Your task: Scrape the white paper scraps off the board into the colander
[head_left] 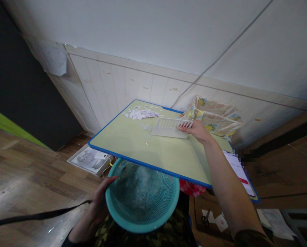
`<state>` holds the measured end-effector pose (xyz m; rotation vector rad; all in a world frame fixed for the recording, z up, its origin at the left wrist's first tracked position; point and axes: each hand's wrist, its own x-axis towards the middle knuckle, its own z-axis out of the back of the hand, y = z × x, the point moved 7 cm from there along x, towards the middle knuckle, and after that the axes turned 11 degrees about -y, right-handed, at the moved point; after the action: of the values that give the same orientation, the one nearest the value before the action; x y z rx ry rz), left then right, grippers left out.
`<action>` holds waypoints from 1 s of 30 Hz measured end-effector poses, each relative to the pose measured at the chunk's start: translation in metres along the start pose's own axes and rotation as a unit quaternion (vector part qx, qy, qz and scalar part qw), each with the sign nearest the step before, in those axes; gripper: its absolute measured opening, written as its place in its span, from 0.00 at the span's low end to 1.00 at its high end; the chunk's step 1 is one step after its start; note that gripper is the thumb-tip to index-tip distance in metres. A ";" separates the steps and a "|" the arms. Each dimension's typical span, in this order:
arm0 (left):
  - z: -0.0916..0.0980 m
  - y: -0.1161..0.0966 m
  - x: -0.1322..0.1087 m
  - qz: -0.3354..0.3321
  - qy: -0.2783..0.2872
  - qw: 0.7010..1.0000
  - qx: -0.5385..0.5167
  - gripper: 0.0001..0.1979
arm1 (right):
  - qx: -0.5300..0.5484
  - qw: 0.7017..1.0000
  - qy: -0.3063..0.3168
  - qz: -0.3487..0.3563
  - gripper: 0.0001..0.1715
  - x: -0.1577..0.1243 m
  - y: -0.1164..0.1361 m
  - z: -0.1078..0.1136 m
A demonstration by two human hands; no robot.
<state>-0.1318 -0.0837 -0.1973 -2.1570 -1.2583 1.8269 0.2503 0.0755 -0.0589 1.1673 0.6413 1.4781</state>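
So the left hand (102,196) has the turquoise basket (143,228) by its rim, thumb hooked over the edge. The basket sits over the lap, far side tucked under the front edge of the tabletop (127,142), which I'd guess is so anything coming over the edge lands inside. There's some whitish, see-through stuff (143,180) in it, too blurry to name.

The right hand (196,131) is gripping a white slotted panel (166,131) by one end, fingers at the slots, probably because they give decent purchase. It's tilted low over the tabletop; can't tell if its lower edge touches. Paper scraps (141,114) are heaped near the back, apart from the patterned fabric bin (212,118) by the wall.
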 end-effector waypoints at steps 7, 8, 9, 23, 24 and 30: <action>-0.002 -0.004 -0.002 -0.014 -0.011 1.000 -0.001 0.14 | 0.000 1.000 0.015 0.003 0.26 0.001 -0.001 0.018; -0.001 -0.004 -0.002 -0.014 -0.012 1.000 -0.001 0.14 | -0.003 1.000 0.021 -0.001 0.26 0.001 -0.002 0.018; -0.001 -0.004 -0.002 -0.012 -0.011 1.000 -0.001 0.14 | -0.006 1.000 0.029 -0.007 0.26 0.001 -0.003 0.017; 0.003 -0.002 0.004 -0.015 -0.003 1.000 0.007 0.13 | 0.004 0.999 0.017 -0.027 0.26 0.001 -0.013 0.011; 0.004 -0.001 0.005 -0.014 -0.001 1.000 0.007 0.13 | 0.008 1.000 0.000 -0.026 0.26 0.002 -0.013 0.011; 0.003 0.000 0.005 -0.006 0.004 1.000 0.006 0.13 | -0.026 1.000 -0.006 0.000 0.25 0.003 -0.010 0.007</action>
<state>-0.1343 -0.0822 -0.2022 -2.1438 -1.2537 1.8147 0.2608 0.0799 -0.0643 1.1348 0.5910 1.4779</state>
